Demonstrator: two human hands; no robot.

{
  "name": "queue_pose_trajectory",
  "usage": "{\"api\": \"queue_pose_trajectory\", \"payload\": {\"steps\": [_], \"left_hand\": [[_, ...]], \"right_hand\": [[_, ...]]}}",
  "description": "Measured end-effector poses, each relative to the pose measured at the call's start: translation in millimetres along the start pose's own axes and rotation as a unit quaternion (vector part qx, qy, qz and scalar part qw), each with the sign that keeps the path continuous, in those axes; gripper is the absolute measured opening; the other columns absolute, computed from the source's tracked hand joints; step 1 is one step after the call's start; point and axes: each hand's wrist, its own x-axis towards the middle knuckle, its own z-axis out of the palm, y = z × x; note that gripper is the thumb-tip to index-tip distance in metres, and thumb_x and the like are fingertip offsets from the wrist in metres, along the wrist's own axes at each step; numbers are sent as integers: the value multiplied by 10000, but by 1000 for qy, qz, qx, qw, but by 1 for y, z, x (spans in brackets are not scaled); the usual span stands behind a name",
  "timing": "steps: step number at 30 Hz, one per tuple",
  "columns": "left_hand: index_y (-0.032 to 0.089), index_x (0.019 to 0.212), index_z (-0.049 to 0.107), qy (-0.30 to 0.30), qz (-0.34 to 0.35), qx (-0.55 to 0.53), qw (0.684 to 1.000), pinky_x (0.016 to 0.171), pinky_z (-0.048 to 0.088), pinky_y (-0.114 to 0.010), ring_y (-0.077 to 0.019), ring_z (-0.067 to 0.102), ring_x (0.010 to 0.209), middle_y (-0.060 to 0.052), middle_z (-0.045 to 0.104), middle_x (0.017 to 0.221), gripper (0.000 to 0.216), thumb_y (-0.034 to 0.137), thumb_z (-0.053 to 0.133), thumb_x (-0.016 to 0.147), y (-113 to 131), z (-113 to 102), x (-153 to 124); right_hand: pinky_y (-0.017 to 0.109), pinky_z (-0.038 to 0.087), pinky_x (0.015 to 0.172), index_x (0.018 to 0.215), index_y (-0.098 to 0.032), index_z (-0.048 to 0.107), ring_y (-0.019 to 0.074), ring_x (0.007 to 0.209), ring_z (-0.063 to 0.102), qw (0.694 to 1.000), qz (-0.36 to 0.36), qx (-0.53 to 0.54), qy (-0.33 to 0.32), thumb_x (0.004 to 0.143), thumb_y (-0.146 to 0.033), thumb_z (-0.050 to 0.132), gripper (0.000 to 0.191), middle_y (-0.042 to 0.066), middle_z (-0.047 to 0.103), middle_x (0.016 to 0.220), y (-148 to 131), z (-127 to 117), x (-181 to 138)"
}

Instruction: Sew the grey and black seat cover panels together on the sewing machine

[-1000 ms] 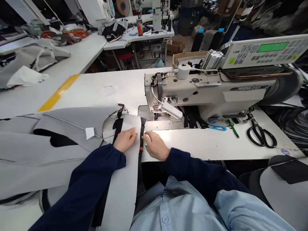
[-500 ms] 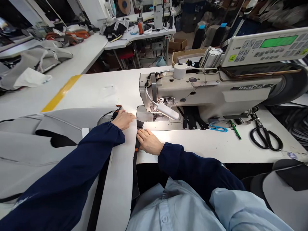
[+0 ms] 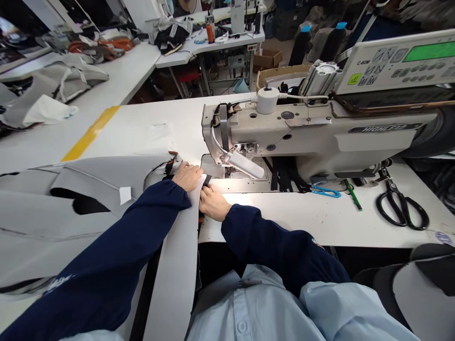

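Observation:
A long light-grey fabric strip [image 3: 177, 265] with a dark edge runs from my lap up to the table, left of the sewing machine [image 3: 302, 128]. My left hand [image 3: 188, 176] lies over the upper end of this strip, its bent fingers gripping the edge. Just to its right, my right hand [image 3: 213, 202] is closed at the same edge, fingers curled on the black underlayer [image 3: 206, 180]; its fingertips are partly hidden. Both hands are in front and to the left of the needle area [image 3: 229, 173], and the fabric end is apart from the needle.
Larger grey fabric pieces [image 3: 95, 227] spread over the table's left side. Right of the machine lie black scissors [image 3: 401, 206], a green pen [image 3: 353, 195] and blue snips [image 3: 325, 191]. Black strips [image 3: 286, 175] lie beneath the machine arm. Yellow tape [image 3: 91, 134] marks the table.
My right hand has gone from lying flat to curled fingers at the fabric edge. My left hand has shifted slightly right, bringing the strip's end closer to it. The view has moved slightly.

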Motion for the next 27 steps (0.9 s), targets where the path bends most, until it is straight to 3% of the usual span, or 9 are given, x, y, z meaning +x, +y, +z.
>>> {"api": "queue_pose_trajectory", "payload": {"steps": [3,7,9,12,14,20,27], "left_hand": [[106,907,622,-28,-13,11,999,819,334,-401,-247,584,848,-142,637,898,270,205,371,920,2,-3,0],[120,869,623,-27,-21,11,999,812,336,-386,-223,589,834,-115,645,853,268,271,411,935,13,-10,5],[116,867,624,-17,-15,7,1000,835,324,-388,-218,588,856,-107,651,863,282,304,426,937,18,-12,9],[107,849,630,-12,-6,-2,1000,841,311,-389,-216,596,863,-101,662,852,275,316,467,922,20,-11,13],[109,828,633,-21,2,-10,1000,824,315,-380,-209,605,831,-95,667,835,237,277,486,907,17,-9,13],[90,848,641,-11,-18,-17,1000,829,316,-394,-204,611,777,-111,666,820,257,229,433,908,14,0,13],[102,780,637,21,-38,-46,998,855,313,-413,-208,587,757,-116,650,769,337,297,403,925,15,9,17]], "right_hand": [[538,412,939,990,-65,666,303,1084,530,996,72,-4,54,900,-70,396,285,222,606,1156,-7,7,-10],[591,357,1007,1154,-46,597,357,1269,391,974,197,25,114,909,-117,407,318,237,409,1410,-18,17,-25],[528,370,1042,1203,-16,560,325,1262,406,975,195,51,99,875,-73,407,366,230,456,1365,-19,20,-29],[437,375,1082,1096,-18,617,284,1165,492,984,149,81,56,807,-8,401,361,205,559,1221,-14,22,-29],[428,378,1089,1075,-23,623,287,1169,492,985,136,90,51,782,7,382,381,203,561,1212,-10,23,-29],[461,407,1075,1276,-34,497,268,1263,435,973,167,135,81,739,8,325,566,182,529,1286,-10,27,-30],[432,401,1085,1318,46,462,280,1298,427,974,179,129,39,745,18,366,582,239,503,1329,-8,30,-30]]}}
